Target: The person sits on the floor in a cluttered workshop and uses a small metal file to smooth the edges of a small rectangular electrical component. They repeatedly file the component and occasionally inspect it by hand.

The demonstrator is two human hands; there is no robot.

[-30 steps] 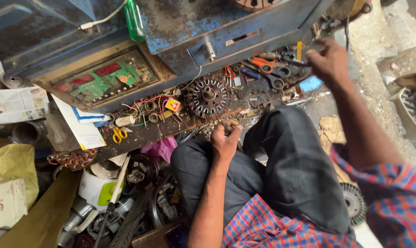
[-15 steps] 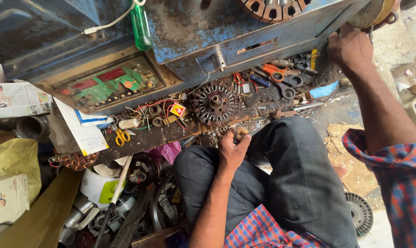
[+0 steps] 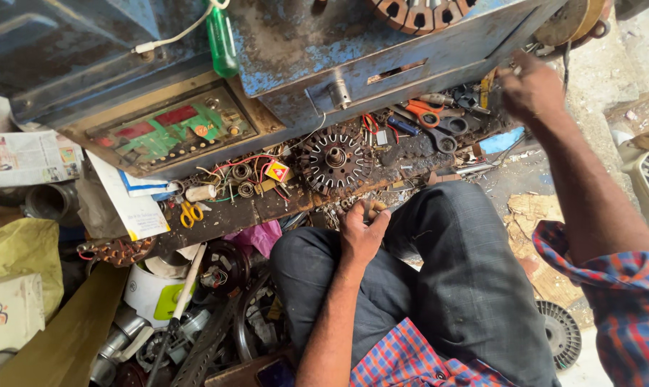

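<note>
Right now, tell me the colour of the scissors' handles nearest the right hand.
Orange, on the scissors beside the right hand; head view.

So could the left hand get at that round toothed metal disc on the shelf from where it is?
Probably yes. The left hand rests at the shelf's front edge, and the toothed disc lies just beyond its fingertips, uncovered. Only small loose bits lie between them.
</note>
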